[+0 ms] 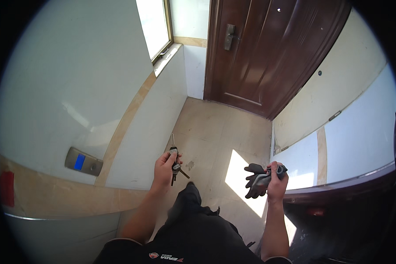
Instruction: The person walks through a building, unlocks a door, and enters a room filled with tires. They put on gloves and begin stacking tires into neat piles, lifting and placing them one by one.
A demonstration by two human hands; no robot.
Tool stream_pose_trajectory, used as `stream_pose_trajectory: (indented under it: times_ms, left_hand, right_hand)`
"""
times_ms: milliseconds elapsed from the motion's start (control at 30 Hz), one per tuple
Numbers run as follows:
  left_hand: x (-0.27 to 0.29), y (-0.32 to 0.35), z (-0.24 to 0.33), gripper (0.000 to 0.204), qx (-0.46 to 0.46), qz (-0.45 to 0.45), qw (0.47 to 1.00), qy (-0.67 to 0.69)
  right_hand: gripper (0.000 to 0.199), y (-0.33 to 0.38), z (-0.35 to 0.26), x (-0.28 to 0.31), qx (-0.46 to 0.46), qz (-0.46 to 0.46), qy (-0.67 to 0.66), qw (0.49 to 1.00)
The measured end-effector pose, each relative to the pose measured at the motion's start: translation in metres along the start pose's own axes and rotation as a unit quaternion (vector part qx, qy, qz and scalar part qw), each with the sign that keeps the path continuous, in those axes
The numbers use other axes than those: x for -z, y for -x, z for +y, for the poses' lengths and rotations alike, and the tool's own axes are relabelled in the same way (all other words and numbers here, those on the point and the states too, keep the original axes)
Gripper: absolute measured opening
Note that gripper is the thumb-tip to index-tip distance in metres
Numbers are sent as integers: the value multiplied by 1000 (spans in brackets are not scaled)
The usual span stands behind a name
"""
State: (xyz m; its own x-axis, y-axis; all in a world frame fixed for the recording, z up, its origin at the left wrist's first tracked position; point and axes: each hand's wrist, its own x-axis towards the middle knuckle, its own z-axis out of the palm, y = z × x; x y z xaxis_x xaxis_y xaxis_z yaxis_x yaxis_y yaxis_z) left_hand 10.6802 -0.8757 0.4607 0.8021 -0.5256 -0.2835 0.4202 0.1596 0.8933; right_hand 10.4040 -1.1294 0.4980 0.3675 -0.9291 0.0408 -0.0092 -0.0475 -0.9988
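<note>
A bunch of keys (176, 166) is gripped in my left hand (163, 169), low over the floor on the left. Several dark and brass-coloured key blades hang below my fingers, and a thin pale metal piece sticks up past my thumb. On the right, my right hand (277, 182) is closed around a pair of dark grey work gloves (258, 181). The glove fingers splay out to the left of my fist, and part of the bundle shows above my thumb. Both hands are held apart, in front of my dark clothing.
A brown panelled door (259, 57) with a metal handle (229, 37) is shut ahead. At the upper left is a window (156, 26) with a sill. A metal panel with a blue display (84, 161) is on the left wall. Sunlight falls across the tiled floor (211, 136).
</note>
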Motion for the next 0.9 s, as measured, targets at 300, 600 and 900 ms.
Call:
stream_pose_trajectory:
  times_ms: [300, 600, 900]
  left_hand:
    - [-131, -310, 33, 25, 28, -56, 997, -39]
    - [-276, -567, 54, 26, 62, -120, 989, -59]
    - [-401, -789, 33, 27, 70, -38, 996, -42]
  right_hand:
    - [27, -244, 4, -92, 24, -3, 85, 996]
    - [26, -439, 30, -122, -40, 81, 73, 993]
    - [28, -659, 7, -201, -115, -23, 61, 991]
